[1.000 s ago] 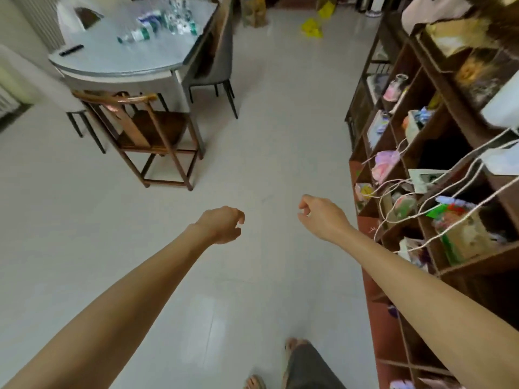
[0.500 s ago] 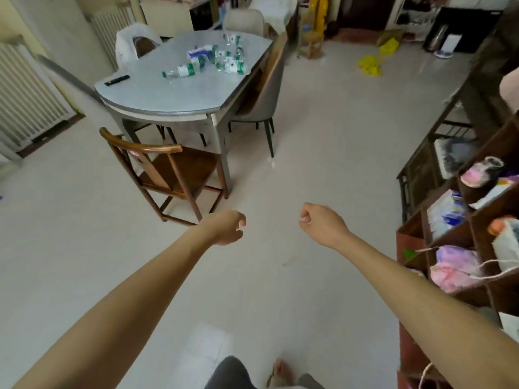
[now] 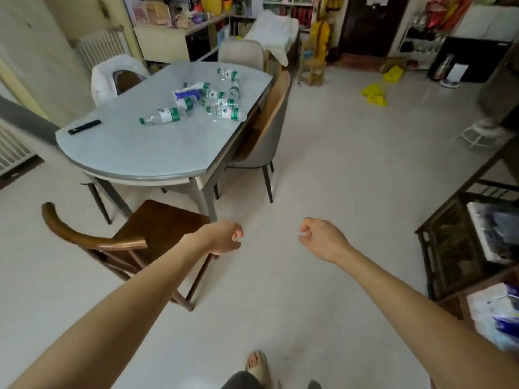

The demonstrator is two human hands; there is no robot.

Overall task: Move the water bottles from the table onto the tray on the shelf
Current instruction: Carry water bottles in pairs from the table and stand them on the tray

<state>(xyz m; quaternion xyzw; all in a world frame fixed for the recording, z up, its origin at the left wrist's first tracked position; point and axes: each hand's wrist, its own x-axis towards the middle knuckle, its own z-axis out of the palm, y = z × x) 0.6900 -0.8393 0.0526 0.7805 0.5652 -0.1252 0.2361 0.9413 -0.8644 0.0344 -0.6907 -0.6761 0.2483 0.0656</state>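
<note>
- My left grip (image 3: 222, 238): out in front over the floor, fingers loosely curled, nothing in it.
- My right grip (image 3: 323, 240): same, loose curl, thumb near forefinger, nothing held. Both apart from each other, approx level.
- Water bottles (image 3: 222, 103): all on the worktop (image 3: 134, 153), far-right part, lying on their sides in a loose cluster, clear w/ green labels. One (image 3: 164, 117) lies a bit apart, toward the middle, cap end pointing left. Another (image 3: 229, 73) sits near the far edge.
- White-and-blue packet (image 3: 187, 92) among the bottles, touching or just beside a couple; can't tell which.
- Black remote (image 3: 84, 126) near the worktop's left edge, well apart from the bottles.
- Wooden chair (image 3: 126, 237) at the near end of the worktop, just beyond my left grip; grey chair (image 3: 266, 136) tucked in on the right side; 2 more chairs at the far side, one draped in white cloth.
- Shelf (image 3: 460, 248) at the right edge, blurred, stuff in its compartments; can't make out the tray.
- My foot (image 3: 257, 363) in a sandal at the bottom, on the pale floor.
</note>
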